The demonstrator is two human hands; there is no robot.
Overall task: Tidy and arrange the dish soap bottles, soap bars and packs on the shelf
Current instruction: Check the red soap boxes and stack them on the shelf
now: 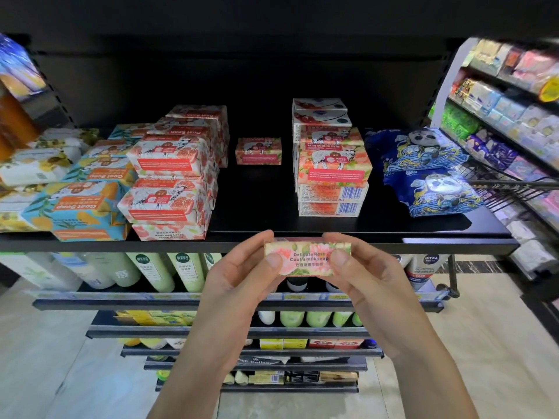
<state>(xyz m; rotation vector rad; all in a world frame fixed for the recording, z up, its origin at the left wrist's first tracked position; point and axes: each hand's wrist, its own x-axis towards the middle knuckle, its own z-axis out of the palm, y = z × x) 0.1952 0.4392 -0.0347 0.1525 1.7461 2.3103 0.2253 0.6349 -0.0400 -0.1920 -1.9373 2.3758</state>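
Soap bar (308, 257) pinched at its ends by both hands, left (242, 276) and right (363, 276), thumbs in front.

The soap bar (307, 258) at lower centre of the frame is cream with pink roses and green leaves. The shelf (257, 204) is black. Left of centre, the goat soaps (169, 179) are white with coral-red fruit and red labels. Further left, the teal soaps (81, 207) carry orange fruit. At right, deep blue packs (429, 170) show white pandas and wave swirls. Below, the bottles (157, 270) are pale green.
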